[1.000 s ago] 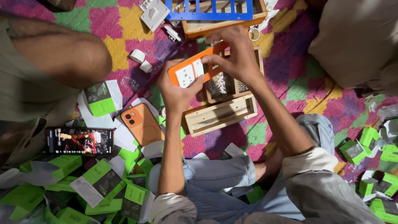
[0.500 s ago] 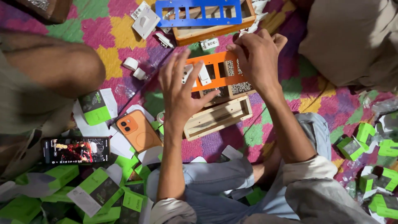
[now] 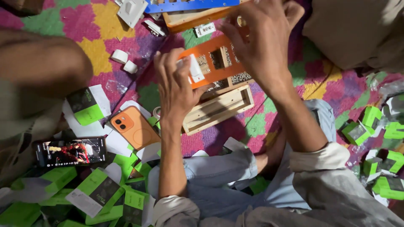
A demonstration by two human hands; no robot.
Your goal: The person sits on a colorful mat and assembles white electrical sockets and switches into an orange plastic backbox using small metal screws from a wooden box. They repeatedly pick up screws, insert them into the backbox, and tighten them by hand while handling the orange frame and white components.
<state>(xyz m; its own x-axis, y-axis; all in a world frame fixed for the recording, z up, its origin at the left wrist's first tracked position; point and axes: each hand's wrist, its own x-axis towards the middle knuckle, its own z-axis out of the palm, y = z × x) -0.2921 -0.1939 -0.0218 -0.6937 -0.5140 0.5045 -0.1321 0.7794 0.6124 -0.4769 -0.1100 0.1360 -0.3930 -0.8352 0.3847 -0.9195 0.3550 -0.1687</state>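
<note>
An orange plastic frame with cut-out openings lies tilted over a wooden compartment box that has small screws in its cells. My left hand rests on the frame's left end, its fingers holding a small white switch part against it. My right hand grips the frame's upper right end from above and hides that corner.
An orange phone and a black phone with a lit screen lie at the left among several green and white boxes. A blue frame on a wooden tray, tape rolls and another person's arm are around.
The orange frame has come down from in front of me onto the wooden box. Both hands moved forward with it, and my view shifted closer.
</note>
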